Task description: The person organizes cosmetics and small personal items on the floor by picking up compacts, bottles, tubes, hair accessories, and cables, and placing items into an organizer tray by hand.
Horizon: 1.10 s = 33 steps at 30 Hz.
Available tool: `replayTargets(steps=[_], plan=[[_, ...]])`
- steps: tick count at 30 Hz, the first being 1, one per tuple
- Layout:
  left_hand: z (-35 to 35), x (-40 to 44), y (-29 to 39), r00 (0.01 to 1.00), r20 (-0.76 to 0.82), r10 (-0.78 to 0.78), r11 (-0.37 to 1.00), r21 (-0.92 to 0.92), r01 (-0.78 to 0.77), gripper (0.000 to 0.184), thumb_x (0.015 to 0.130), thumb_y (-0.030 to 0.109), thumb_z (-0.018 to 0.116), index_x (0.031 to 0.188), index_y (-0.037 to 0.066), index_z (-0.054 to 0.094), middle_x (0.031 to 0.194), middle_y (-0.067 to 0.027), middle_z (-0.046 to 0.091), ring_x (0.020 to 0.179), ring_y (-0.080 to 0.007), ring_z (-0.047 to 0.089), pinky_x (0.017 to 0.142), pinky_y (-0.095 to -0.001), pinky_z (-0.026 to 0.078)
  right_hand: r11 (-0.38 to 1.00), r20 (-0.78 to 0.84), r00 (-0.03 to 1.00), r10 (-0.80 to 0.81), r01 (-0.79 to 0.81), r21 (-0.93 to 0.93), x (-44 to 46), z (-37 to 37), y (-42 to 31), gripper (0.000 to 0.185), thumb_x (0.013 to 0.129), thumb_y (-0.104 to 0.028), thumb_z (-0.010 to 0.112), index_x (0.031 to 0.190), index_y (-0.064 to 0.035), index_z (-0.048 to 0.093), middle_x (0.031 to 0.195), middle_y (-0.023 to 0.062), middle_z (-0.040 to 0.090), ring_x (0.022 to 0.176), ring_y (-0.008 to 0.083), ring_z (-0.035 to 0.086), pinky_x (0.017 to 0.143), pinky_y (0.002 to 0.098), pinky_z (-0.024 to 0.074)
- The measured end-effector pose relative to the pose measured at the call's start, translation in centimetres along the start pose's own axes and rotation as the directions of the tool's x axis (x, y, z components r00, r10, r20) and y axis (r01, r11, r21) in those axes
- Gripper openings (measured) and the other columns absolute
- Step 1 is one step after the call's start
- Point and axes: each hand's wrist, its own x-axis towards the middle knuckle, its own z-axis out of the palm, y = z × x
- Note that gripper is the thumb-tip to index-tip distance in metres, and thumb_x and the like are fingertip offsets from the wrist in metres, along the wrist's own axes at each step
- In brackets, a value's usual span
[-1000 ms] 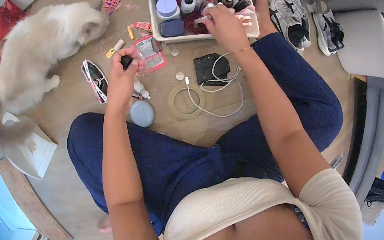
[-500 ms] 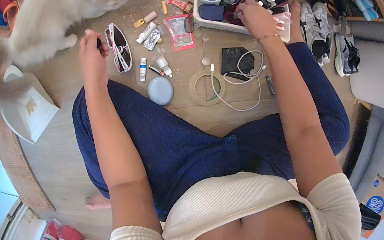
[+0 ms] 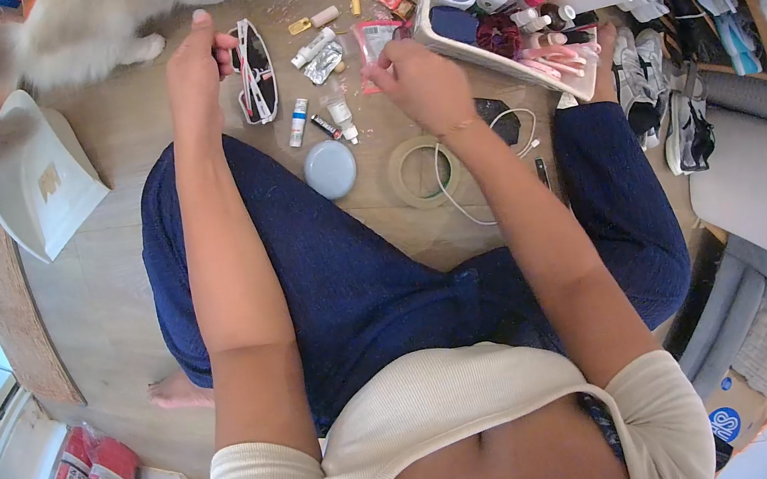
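Note:
My left hand is raised beside the white-framed sunglasses, thumb up and fingers curled. What it holds, if anything, is hidden. Over a pink-and-clear packet reaches my right hand, its fingers bent and a little apart; it covers part of the packet. Left of it lie a white tube, a silver foil pack and a small white bottle. Closer to me are a blue-and-white stick, a round grey-blue case and a tape roll.
A white basket of cosmetics stands at the upper right, near sneakers. A fluffy cat is at the upper left, behind a white dustpan-like piece. A white cable lies by my right forearm.
My right hand has left the basket and moved left to the pink packet. My left hand has risen slightly, closer to the sunglasses. The view has shifted a little.

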Motion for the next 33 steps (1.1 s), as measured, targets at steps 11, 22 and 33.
replayTargets(steps=[11, 22, 33], plan=[[0.3, 1.5, -2.2, 0.958, 0.048, 0.282, 0.784, 0.564, -0.259, 0.025, 0.077, 0.025, 0.065, 0.086, 0.002, 0.067, 0.067, -0.0065, 0.060, 0.062, -0.0153, 0.056, 0.059, -0.0287, 0.044, 0.971, 0.175, 0.956, 0.237, -0.227, -0.073, -0.2, 4.8, 0.2, 0.036, 0.077, -0.036, 0.064, 0.092, -0.0036, 0.055, 0.095, 0.0149, 0.060, 0.083, 0.0314, 0.062, 0.069, 0.0430, 0.0501], [0.7, 1.5, -2.7, 0.975, -0.009, 0.222, 0.866, 0.462, -0.193, 0.024, 0.079, 0.023, 0.062, 0.088, 0.002, 0.065, 0.070, -0.0086, 0.063, 0.066, -0.0178, 0.060, 0.063, -0.0310, 0.046, 0.920, -0.103, 0.940, -0.325, 0.289, -0.265, 11.4, 6.8, -2.5, 0.016, 0.078, -0.016, 0.052, 0.084, -0.0106, 0.066, 0.091, 0.0070, 0.061, 0.089, 0.0253, 0.060, 0.070, 0.0404, 0.0509], [1.0, 2.0, -2.2, 0.987, 0.055, 0.149, 0.902, 0.401, -0.158, 0.026, 0.079, 0.028, 0.062, 0.088, 0.004, 0.066, 0.072, -0.0071, 0.063, 0.066, -0.0177, 0.059, 0.063, -0.0298, 0.046, 0.945, -0.241, 0.914, -0.326, 0.326, -0.040, 8.1, 3.7, -1.8, 0.007, 0.072, -0.016, 0.061, 0.078, -0.0136, 0.064, 0.083, 0.0052, 0.059, 0.079, 0.0229, 0.057, 0.067, 0.0382, 0.0441]])
